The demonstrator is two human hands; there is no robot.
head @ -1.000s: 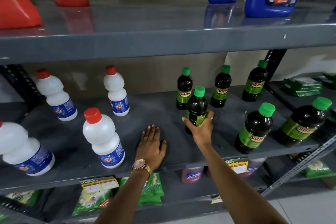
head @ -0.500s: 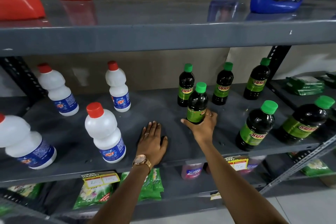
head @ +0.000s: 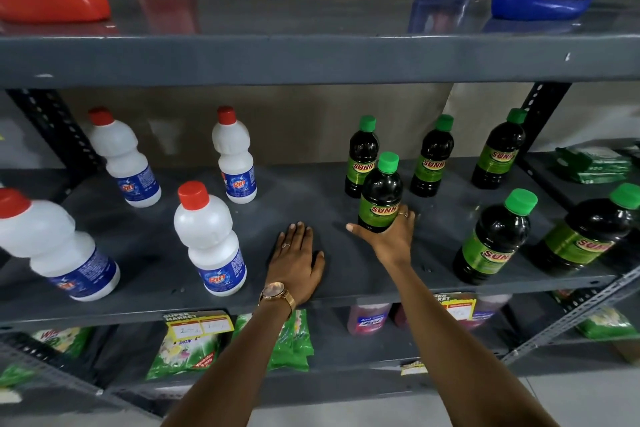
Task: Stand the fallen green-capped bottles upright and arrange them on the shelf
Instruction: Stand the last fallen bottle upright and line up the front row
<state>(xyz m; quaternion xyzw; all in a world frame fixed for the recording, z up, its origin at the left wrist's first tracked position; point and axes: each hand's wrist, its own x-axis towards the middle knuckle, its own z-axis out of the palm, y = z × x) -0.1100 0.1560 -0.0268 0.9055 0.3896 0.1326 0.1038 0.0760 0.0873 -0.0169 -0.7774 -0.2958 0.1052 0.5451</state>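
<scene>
Bottle placement is under way on the middle shelf (head: 346, 284). The right hand (head: 388, 237) is wrapped around the lower body of one green-capped bottle (head: 380, 196): thumb out to the left of the label, ringed fingers (head: 403, 215) curled around the right side. The bottle is upright, with its base at or just above the shelf surface; contact cannot be confirmed because the hand covers the base.

Positions relative to the grip:
- Directly behind and touching in outline: a second green-capped bottle (head: 360, 156), upright, partly hidden by the held one.
- Behind and to the right: two more upright bottles (head: 433, 159) (head: 497, 152) along the back of the shelf.
- To the right and nearer the shelf edge: two front bottles (head: 491, 239) (head: 585, 236), well apart from the grip. Both look tilted, but the wide-angle lens probably accounts for this; they appear to stand on their bases.
- To the left: the left hand (head: 298, 260), lying flat and empty on the shelf, palm down, holding nothing.
- Further left: four white red-capped bottles (head: 211, 239), not part of this task.

Progress assessment: no green-capped bottle is seen lying on its side, so the righting step looks essentially complete. Remaining work, as judged here, is to set the held bottle into line, release it, and even out the spacing of the front row.
</scene>
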